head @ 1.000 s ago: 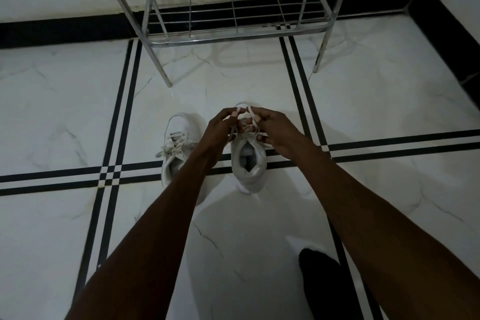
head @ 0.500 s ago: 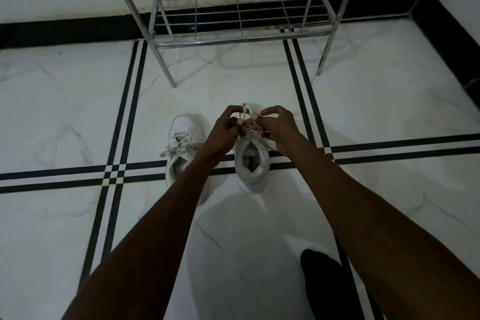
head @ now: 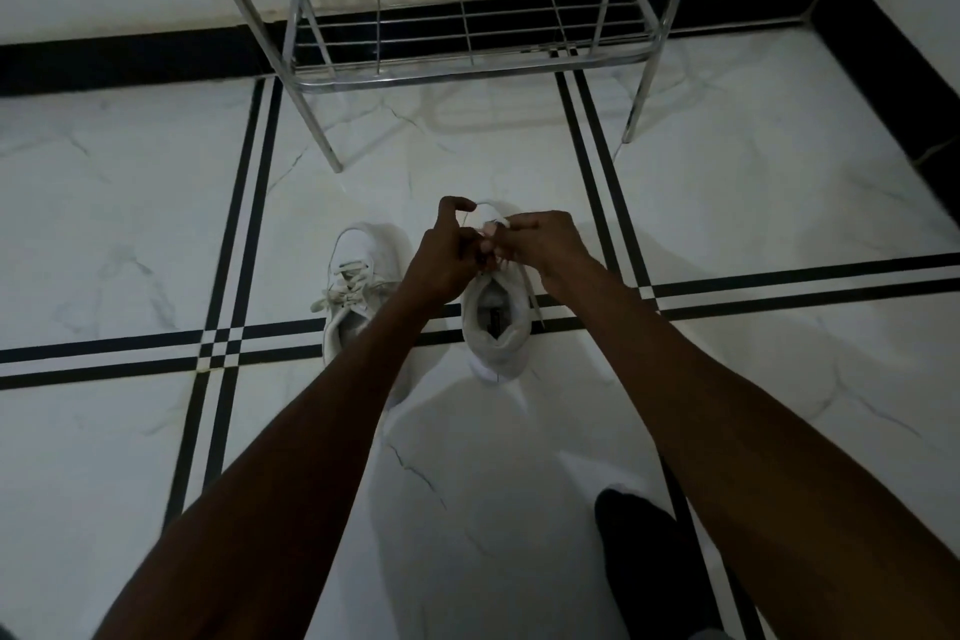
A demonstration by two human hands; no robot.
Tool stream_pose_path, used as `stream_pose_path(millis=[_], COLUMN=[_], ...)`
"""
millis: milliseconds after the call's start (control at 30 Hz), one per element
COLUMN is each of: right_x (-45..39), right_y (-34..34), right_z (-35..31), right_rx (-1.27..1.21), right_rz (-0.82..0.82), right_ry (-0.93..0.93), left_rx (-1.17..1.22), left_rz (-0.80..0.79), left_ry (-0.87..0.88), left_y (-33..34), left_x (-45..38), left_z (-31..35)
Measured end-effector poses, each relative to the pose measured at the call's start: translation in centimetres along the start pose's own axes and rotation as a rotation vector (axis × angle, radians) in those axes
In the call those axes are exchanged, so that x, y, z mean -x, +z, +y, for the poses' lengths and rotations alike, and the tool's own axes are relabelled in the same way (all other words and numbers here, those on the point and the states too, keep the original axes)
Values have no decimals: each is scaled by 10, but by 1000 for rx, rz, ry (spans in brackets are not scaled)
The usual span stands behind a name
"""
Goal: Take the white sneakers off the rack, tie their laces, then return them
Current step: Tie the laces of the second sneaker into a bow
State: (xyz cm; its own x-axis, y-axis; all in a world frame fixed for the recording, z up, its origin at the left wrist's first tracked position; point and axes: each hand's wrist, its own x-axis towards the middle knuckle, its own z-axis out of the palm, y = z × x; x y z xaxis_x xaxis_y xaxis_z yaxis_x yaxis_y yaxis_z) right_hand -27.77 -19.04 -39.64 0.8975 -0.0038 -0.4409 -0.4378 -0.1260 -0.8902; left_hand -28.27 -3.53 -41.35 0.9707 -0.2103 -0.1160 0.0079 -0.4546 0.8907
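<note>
Two white sneakers stand on the tiled floor, heels toward me. The left sneaker (head: 358, 286) has its laces in a bow, and my left forearm covers its heel. Over the right sneaker (head: 496, 327) both hands work the laces. My left hand (head: 449, 255) pinches one lace with its index finger curled up. My right hand (head: 543, 242) grips the other lace, and a lace end hangs down the shoe's right side. The toe of the right sneaker is hidden behind my hands. The metal shoe rack (head: 467, 68) stands beyond the shoes, its lower shelf bare.
The floor (head: 130, 224) is white marble tile with black stripes. A black skirting (head: 130, 62) runs along the wall behind the rack and down the right side. A dark foot or shoe (head: 639, 551) shows at the bottom right.
My hands have drawn closer together over the right sneaker's laces, and my left index finger has lifted. The view has shifted slightly, with the rack lower in frame.
</note>
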Motion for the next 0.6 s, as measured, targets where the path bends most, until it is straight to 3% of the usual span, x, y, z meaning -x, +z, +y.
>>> stream_pose_path(millis=[133,200,267,433,600], right_x=[5,6,5,-2,-9], right_y=[1,-3,-9,-16,-11], right_z=[2,5,4,-9,-11], right_rx=[-394,-445,-299,430,879], right_rz=[-32,-122,-178,-155,-124], right_ry=[147,126,34,-334,-432], left_rx=[180,238,293,297,322], left_rz=[-19,-18,-9,-33,-51], left_ry=[-92,-170,-217,-248,-240], left_y=[-7,-11,-13,-17,-21], left_x=[2,2,1,-4,0], left_z=[-5,-6,-7,-5,-7])
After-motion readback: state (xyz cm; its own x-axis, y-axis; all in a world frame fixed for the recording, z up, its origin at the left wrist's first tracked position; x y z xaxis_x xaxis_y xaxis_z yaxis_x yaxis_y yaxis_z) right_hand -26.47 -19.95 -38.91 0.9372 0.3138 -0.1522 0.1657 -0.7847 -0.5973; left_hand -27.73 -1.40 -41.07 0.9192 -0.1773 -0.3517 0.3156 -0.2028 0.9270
